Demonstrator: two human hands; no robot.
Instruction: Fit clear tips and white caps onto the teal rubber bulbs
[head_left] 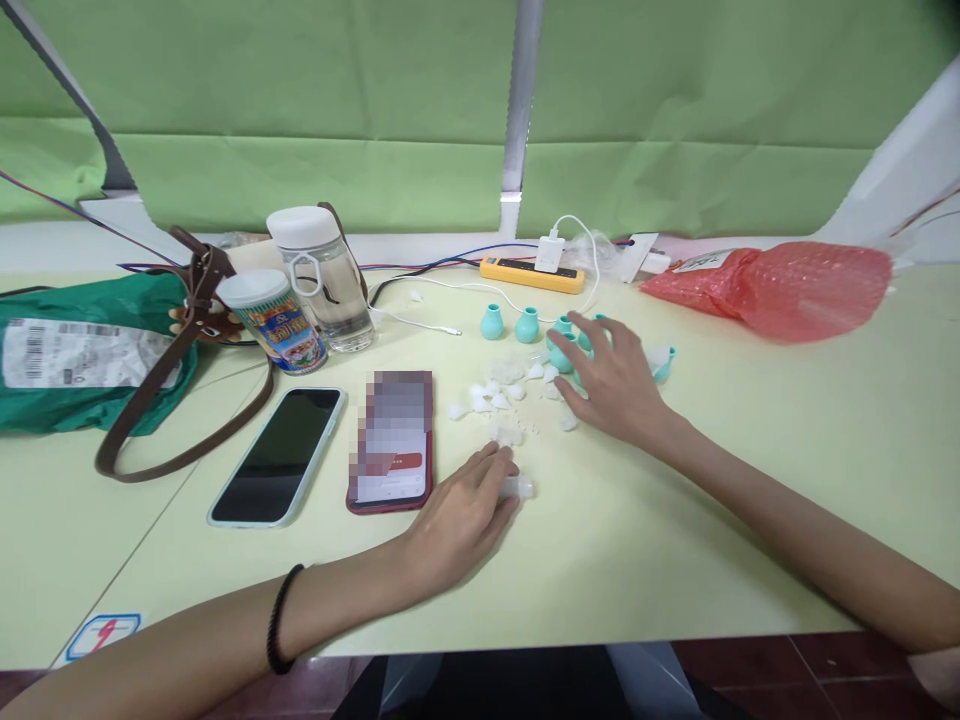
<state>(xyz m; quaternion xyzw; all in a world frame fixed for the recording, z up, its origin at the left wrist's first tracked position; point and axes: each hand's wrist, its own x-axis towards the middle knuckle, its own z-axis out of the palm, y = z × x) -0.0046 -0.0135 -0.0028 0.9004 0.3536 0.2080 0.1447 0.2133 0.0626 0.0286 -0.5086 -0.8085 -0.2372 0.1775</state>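
Note:
My left hand rests on the pale table, fingers curled round a small clear plastic piece whose end pokes out past the fingertips. My right hand lies palm down with fingers spread over several small teal rubber cups. Two more teal cups stand just left of it. A scatter of small white translucent pieces lies between the two hands.
A red-cased phone and a dark phone lie to the left. Behind them stand a printed cup and a water bottle. There is a green bag with a brown strap, a yellow power strip and a red bubble-wrap bag.

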